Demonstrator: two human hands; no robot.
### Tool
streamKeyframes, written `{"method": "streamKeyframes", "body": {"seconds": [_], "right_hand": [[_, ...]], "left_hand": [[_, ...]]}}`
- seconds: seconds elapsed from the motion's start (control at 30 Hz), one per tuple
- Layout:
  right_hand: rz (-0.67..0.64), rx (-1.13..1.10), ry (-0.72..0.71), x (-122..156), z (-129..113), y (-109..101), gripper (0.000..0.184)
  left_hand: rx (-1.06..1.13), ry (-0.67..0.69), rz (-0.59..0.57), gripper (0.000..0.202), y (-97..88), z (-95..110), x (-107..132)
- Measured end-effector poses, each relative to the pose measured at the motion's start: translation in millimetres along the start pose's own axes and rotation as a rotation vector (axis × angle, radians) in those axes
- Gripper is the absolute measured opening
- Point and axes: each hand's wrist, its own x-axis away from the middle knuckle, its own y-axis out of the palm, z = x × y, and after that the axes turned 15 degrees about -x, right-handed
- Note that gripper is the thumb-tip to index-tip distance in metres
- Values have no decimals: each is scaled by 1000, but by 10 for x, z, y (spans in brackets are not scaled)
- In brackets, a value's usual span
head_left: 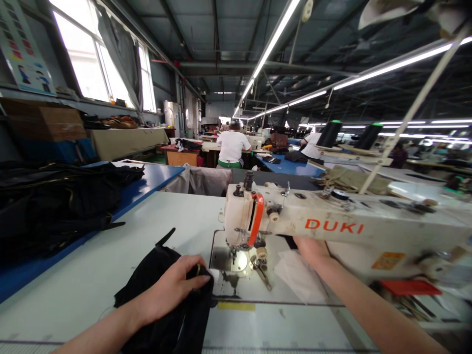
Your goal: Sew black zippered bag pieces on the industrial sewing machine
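Note:
My left hand (180,282) grips a piece of black fabric (147,275) on the white table, thumb on top and fingers curled at its edge. The cloth lies left of the needle plate (224,255), apart from the needle. A strap-like end sticks up from its far corner. My right hand (311,250) reaches behind the arm of the sewing machine (295,211), which hides its fingers. Beside that wrist are thin white sheets (298,278), and a bit of black material shows near the hidden fingers. A metal attachment (261,273) sits right of the presser foot.
Black garments (55,206) are heaped on a blue table (147,179) at the left. Tools lie in a red-edged tray (411,287) under the machine at right. Black thread cones (329,133) stand behind it. A person in a white shirt (233,146) sits ahead.

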Motion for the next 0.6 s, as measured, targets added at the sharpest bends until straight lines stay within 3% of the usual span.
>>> {"method": "streamKeyframes", "body": {"seconds": [0.27,0.6], "right_hand": [[64,60,-30,27,-4,-131,41],[115,-23,25,101,9,-140,37]], "left_hand": [[-9,25,-2,20,-2,20,-7],[72,65,12,19,43,-56,-15]]}}
